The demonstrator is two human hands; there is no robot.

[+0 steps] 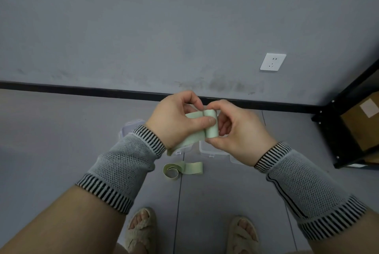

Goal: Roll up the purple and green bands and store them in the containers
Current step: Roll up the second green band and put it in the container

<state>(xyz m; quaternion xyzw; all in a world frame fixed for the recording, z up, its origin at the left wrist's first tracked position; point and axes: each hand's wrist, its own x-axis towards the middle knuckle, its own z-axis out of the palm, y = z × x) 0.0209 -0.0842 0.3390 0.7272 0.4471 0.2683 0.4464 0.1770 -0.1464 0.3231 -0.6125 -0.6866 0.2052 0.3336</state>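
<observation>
Head: hands hide containers [213, 151], perhaps two.

Matt green elastic band [211, 126], clear glossy plastic containers [213, 152], knit-mesh sleeves [123, 163].

Soft, even, rather dim indoor light, cool and grey overall; no single source shows. Shadows are faint, just a weak smudge under the loose pale green elastic band [183, 169] on the grey tiled floor [61, 134]. No glare anywhere. Wide-angle bending curves the black skirting strip [82, 90]. Slight softness throughout, and the bare forearms blur toward the bottom corners.
</observation>
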